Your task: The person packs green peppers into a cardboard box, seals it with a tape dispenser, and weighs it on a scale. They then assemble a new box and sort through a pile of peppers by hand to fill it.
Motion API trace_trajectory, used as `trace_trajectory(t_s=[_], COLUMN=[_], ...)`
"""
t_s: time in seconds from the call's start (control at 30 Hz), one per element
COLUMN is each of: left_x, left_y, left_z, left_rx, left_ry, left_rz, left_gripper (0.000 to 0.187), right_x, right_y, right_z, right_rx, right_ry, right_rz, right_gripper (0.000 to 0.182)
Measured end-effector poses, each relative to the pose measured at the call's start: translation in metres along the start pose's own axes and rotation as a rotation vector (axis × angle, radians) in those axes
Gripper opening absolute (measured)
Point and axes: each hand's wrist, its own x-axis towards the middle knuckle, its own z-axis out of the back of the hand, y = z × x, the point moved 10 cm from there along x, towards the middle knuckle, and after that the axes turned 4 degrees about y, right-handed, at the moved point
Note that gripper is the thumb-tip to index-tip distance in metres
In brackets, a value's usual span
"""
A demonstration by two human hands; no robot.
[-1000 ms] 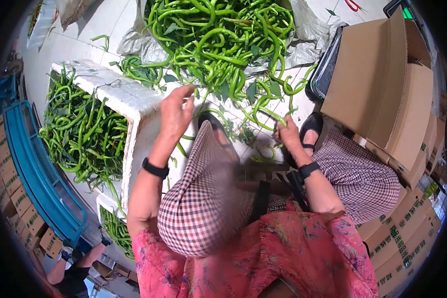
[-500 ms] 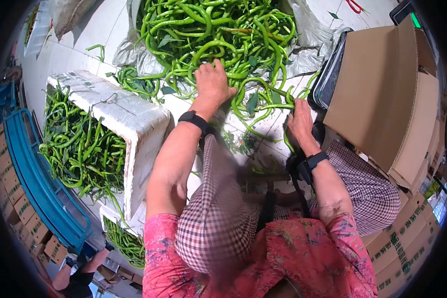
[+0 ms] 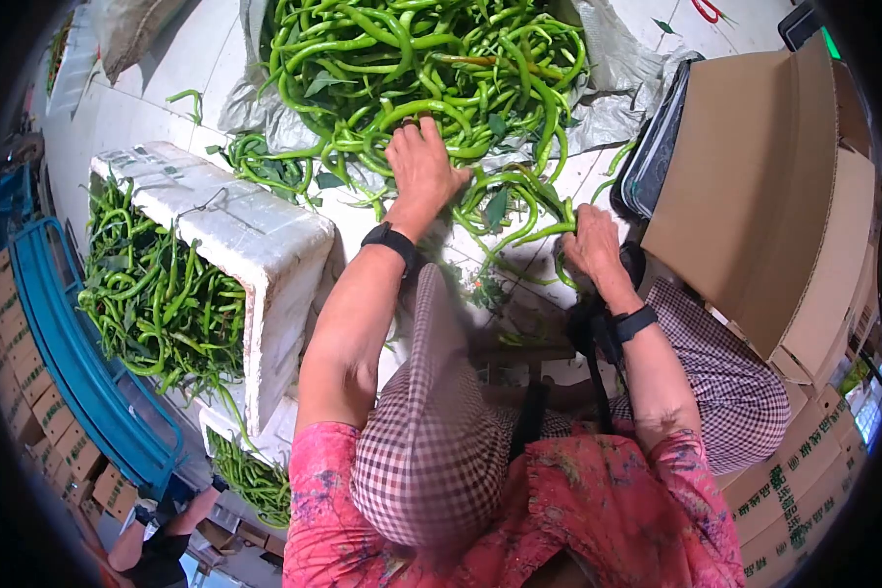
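Long green chili peppers (image 3: 363, 59) lie heaped on a pale plastic sack (image 3: 612, 59) on the tiled floor. At the heap's near edge, my left hand (image 3: 423, 169) has its fingers curled over peppers, the fingertips partly hidden among them. Further right, my right hand (image 3: 596, 245) is closed against the ends of a few peppers (image 3: 544, 233) lying loose in front of the heap. A leaf (image 3: 497, 206) rests among these loose peppers, between my hands.
To the left, a white foam box (image 3: 255, 225) lies on its side, full of peppers. Below it stands another box of peppers (image 3: 250, 480). Cardboard boxes (image 3: 735, 186) and a dark tray (image 3: 652, 147) are at right. A blue metal frame (image 3: 78, 343) and another person's arm (image 3: 196, 510) appear lower left.
My right hand has shifted slightly down, and the loose peppers by it have moved, some drawn closer together. My left hand stays at nearly the same place on the heap.
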Motion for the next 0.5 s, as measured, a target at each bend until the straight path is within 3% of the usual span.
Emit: trace_trajectory(t_s=[0.03, 0.2, 0.3, 0.33, 0.4, 0.5], left_x=[0.000, 0.005, -0.007, -0.007, -0.011, -0.009], left_y=[-0.002, -0.003, 0.006, 0.008, 0.002, -0.019], left_z=[0.000, 0.005, 0.000, 0.010, 0.031, 0.085], left_rx=[0.048, 0.028, -0.395, -0.489, -0.732, -0.950], left_ry=[0.013, 0.292, 0.639, 0.550, 0.562, 0.516], left_rz=[-0.014, 0.002, 0.224, 0.198, 0.229, 0.154], left_gripper=[0.078, 0.086, 0.098, 0.091, 0.085, 0.081], right_x=[-0.002, -0.003, -0.005, -0.007, -0.011, -0.012], right_y=[-0.003, -0.004, 0.016, 0.017, 0.032, 0.044], right_z=[-0.004, -0.015, 0.008, 0.016, 0.030, 0.038], right_rx=[0.125, 0.213, 0.525, 0.525, 1.046, 1.219], right_ry=[0.207, 0.363, 0.463, 0.458, 0.460, 0.513], right_rz=[-0.149, -0.064, 0.007, 0.005, 0.015, 0.067], right_gripper=[0.037, 0.041, 0.043, 0.043, 0.032, 0.033])
